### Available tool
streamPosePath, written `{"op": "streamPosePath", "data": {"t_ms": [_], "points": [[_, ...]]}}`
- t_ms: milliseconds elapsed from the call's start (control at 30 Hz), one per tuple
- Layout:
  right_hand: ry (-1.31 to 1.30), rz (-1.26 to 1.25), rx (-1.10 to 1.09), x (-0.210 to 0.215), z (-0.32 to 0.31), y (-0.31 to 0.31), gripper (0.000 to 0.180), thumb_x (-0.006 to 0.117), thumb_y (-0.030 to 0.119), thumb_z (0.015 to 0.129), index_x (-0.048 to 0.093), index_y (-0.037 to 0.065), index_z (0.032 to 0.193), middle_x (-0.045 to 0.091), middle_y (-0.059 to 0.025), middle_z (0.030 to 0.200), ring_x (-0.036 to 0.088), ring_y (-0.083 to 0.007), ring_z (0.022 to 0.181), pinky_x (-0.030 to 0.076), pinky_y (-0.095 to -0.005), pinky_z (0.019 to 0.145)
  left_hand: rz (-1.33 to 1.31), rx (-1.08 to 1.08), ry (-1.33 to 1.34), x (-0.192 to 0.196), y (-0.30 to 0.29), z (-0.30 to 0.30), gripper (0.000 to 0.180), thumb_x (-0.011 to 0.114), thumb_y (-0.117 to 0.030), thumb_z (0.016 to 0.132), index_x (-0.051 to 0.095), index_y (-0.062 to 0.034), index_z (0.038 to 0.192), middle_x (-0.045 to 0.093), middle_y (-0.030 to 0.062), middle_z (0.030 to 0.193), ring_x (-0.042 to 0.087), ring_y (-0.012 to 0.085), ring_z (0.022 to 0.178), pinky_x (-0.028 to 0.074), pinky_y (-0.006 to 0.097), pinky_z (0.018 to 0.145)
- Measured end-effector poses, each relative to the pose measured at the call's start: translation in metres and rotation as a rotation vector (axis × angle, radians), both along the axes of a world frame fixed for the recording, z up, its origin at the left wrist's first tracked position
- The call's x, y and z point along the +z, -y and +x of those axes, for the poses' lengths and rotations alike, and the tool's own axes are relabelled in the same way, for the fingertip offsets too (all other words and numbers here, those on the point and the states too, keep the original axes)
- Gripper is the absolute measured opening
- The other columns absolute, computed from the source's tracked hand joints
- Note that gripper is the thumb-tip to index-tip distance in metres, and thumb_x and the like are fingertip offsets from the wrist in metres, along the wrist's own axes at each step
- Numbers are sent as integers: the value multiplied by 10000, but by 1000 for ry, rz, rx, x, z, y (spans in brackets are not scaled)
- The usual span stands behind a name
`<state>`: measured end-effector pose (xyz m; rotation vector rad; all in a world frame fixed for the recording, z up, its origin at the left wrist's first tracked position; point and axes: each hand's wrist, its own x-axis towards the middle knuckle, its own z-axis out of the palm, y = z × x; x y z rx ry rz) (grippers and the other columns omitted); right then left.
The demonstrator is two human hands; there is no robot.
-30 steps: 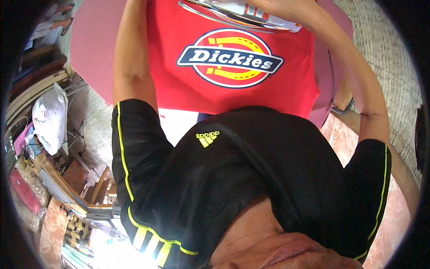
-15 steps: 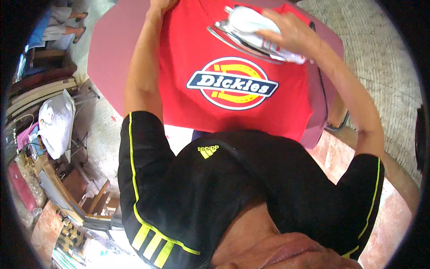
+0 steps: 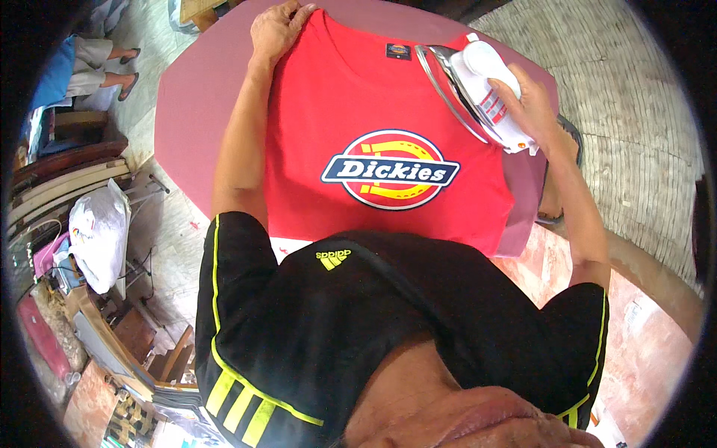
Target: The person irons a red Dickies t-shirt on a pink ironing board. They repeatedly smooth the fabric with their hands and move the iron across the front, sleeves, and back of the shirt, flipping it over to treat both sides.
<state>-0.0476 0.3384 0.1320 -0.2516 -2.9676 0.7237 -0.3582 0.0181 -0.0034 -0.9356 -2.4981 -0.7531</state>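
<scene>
A red T-shirt with a large printed emblem is spread over a pink-topped table. At its far left corner, by the neckline, my left hand pinches the cloth with curled fingers. My right hand is wrapped round the handle of a white clothes iron at the shirt's right side. The iron looks tilted, its metal soleplate edge facing left; whether it touches the cloth I cannot tell. A small dark neck label shows near the neckline.
The pink table has angled corners and extends left of the shirt. A dark chair edge is at its right. Leftward stand a white plastic bag and stacked boards. Another person's legs show at the far left.
The iron in my right hand has moved right and toward me, turning more upright in the picture. The neck label has come into sight. My view has shifted, showing my left hand more fully.
</scene>
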Motion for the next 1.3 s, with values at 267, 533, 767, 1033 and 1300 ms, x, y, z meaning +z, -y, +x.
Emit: {"op": "streamPosePath", "data": {"t_ms": [267, 533, 767, 1033, 1300], "points": [[-2, 28, 255, 0, -84, 42, 460, 671, 431, 949, 650, 21, 1157, 711, -236, 979, 705, -392, 847, 546, -446, 729, 53, -40, 41, 1, 1, 3, 415, 641, -416, 945, 691, -27, 813, 688, 212, 836, 662, 412, 808, 503, 499, 696], [76, -66, 280, 2, -117, 60, 415, 616, 406, 988, 640, 33, 1169, 717, -190, 954, 707, -285, 819, 544, -378, 733, -61, -410, 295, 39, 19, -7, 380, 671, -427, 922, 734, -59, 996, 712, 201, 903, 681, 401, 871, 527, 477, 729], [-69, -163, 308, 13, -90, 92, 443, 585, 419, 982, 636, -10, 1082, 691, -238, 950, 701, -322, 860, 512, -436, 744, 67, -448, 140, 8, 6, -23, 288, 672, -388, 916, 737, -116, 985, 712, 168, 893, 683, 380, 855, 536, 466, 725], [28, -128, 136, -7, -135, 148, 438, 543, 385, 1011, 546, -45, 1093, 652, -277, 922, 676, -376, 764, 527, -464, 682, 87, -461, 196, 13, 13, -30, 287, 602, -307, 981, 709, -40, 976, 705, 207, 900, 682, 390, 848, 521, 463, 722], [-163, -225, -19, -31, -227, 156, 543, 507, 466, 1001, 553, -74, 1022, 643, -277, 907, 676, -394, 841, 518, -476, 731, 71, -259, 131, 5, 45, -20, 251, 626, -222, 927, 674, 24, 940, 661, 252, 882, 633, 443, 889, 504, 512, 779]]}}
